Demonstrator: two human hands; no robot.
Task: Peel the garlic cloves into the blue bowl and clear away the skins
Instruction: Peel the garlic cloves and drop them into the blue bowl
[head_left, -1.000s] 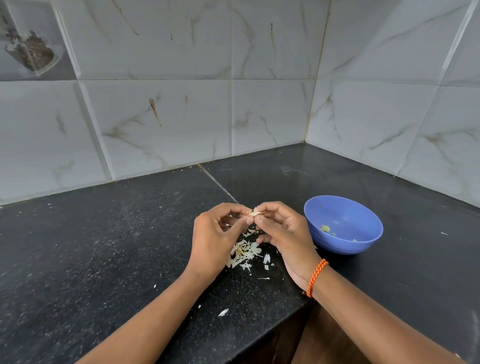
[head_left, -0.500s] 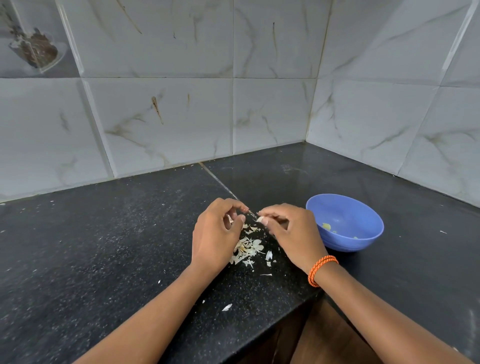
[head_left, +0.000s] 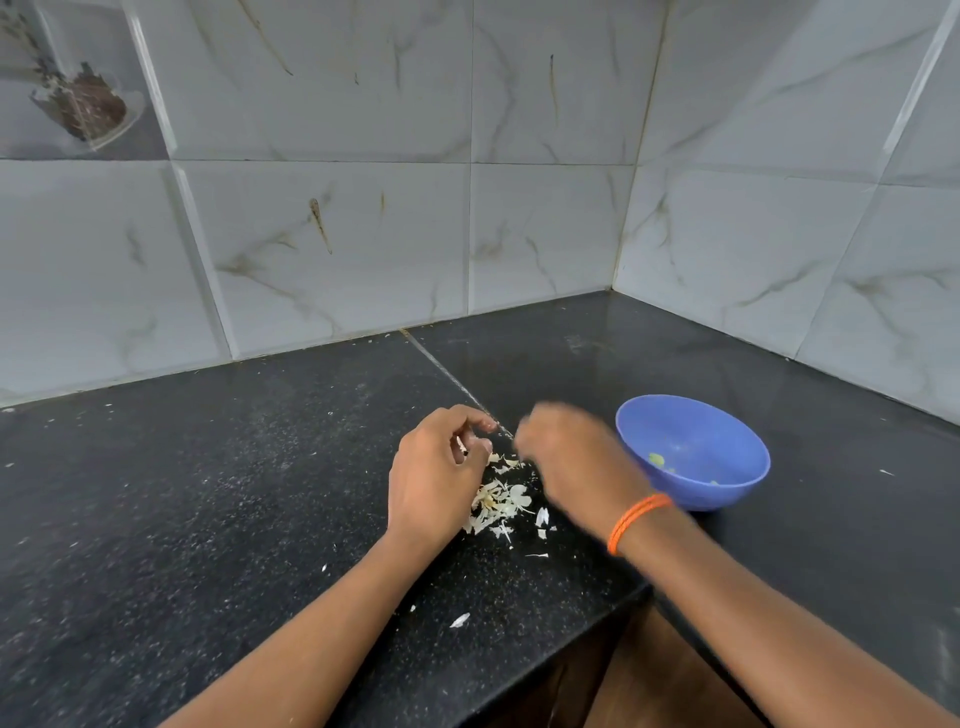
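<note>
On the far left, at 10 o'clock, I see a glass holder (head_left: 85, 104) on the tiled wall. My left hand (head_left: 436, 467) sits near centre on the black counter (head_left: 182, 493), fingers curled, a pale garlic piece (head_left: 461, 445) pinched inside. Just right of it, at 5 o'clock from the hand, lies the heap of skins (head_left: 498, 504). My right hand (head_left: 571, 462) is motion-blurred; I cannot tell its grip. An orange band (head_left: 636, 521) circles that wrist. The blue bowl (head_left: 727, 483), at 3 o'clock, holds a few greenish bits (head_left: 657, 459).
</note>
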